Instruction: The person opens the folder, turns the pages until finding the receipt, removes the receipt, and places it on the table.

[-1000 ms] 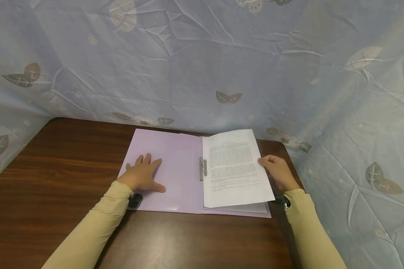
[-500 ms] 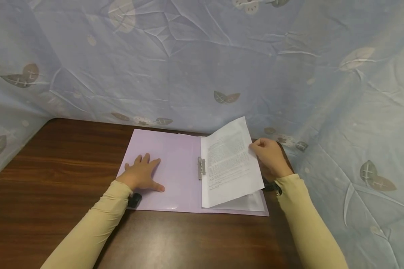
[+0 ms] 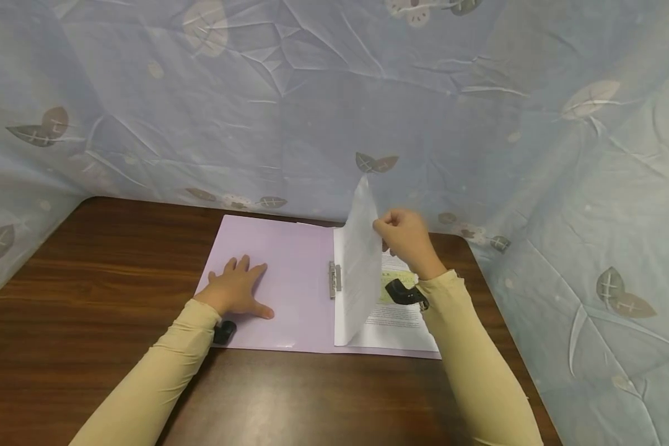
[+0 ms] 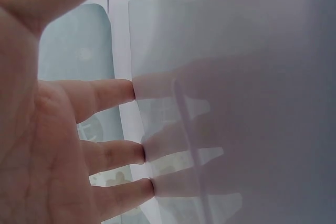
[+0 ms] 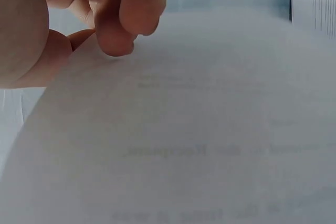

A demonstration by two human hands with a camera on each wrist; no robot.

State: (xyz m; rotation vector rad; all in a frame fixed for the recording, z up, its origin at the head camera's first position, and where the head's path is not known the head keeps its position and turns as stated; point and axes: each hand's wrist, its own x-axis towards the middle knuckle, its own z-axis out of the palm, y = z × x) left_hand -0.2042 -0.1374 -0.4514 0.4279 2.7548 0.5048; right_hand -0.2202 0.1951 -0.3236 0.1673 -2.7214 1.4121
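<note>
A purple folder [image 3: 295,260] lies spread flat on the table, a metal clip [image 3: 335,280] at its spine. My left hand [image 3: 238,288] rests on the folder's left cover with fingers spread; in the left wrist view the fingertips touch its glossy surface. My right hand [image 3: 407,238] pinches the outer edge of a printed sheet of paper [image 3: 362,266], which stands nearly upright over the spine. The right wrist view shows thumb and fingers at the sheet's edge, faint print on the paper. Below lie more printed pages [image 3: 393,334] with a yellow-green slip [image 3: 389,282], partly hidden by the right wrist.
The folder sits on a dark wooden table [image 3: 117,266], close to its back edge. A bluish curtain [image 3: 312,111] with leaf prints hangs behind and along both sides. A black wrist device [image 3: 404,292] hangs over the pages.
My right hand has moved left and up, turning the sheet from nearly flat to almost upright. The pages and yellow-green slip beneath have come into view. My left hand has stayed in place.
</note>
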